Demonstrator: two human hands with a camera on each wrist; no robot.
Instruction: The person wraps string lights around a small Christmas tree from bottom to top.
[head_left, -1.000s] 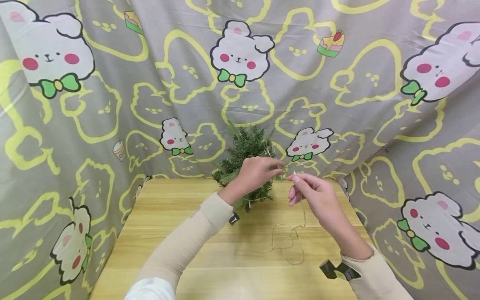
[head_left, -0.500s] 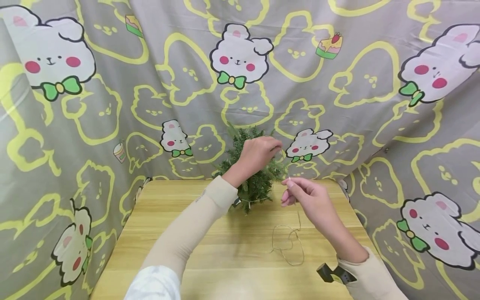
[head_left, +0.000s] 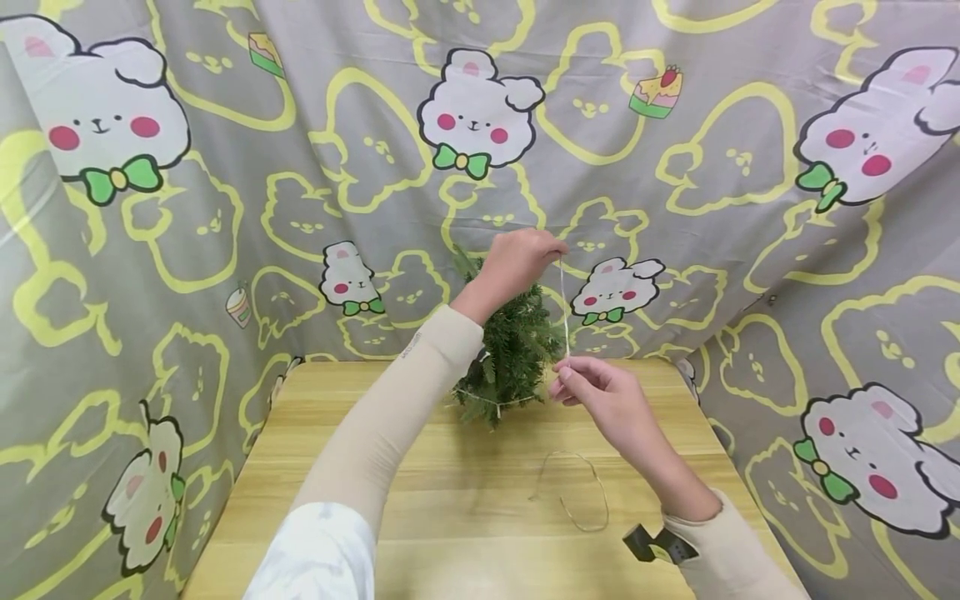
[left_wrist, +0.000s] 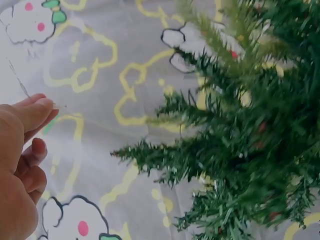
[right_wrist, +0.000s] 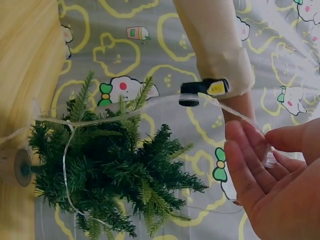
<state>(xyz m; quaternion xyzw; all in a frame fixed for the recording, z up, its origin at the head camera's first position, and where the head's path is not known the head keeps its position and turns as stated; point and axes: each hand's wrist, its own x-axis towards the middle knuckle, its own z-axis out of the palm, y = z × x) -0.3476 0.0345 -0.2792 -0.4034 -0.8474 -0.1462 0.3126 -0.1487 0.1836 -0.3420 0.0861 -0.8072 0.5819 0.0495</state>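
Note:
A small green artificial Christmas tree (head_left: 517,350) stands at the back of the table, partly behind my left arm. A thin clear string light wire (head_left: 566,308) runs upright between my hands, beside the tree's right side. Up near the treetop, my left hand (head_left: 521,258) pinches the wire's upper part between thumb and fingertips. My right hand (head_left: 607,396) pinches it lower down, with the other fingers loosely bent. More of the wire (right_wrist: 67,165) lies across the branches in the right wrist view. The left wrist view shows the left hand (left_wrist: 22,160) to the side of the branch tips.
A loose loop of wire (head_left: 602,492) lies on the wooden table (head_left: 337,433) in front of the tree. Patterned rabbit cloth (head_left: 375,167) hangs close around the back and sides. A round wood-like base (right_wrist: 22,167) shows under the tree.
My left hand has risen from the tree's middle to near its top, drawing the wire upward. The right hand has shifted slightly left and down. The loose loop on the table has become smaller.

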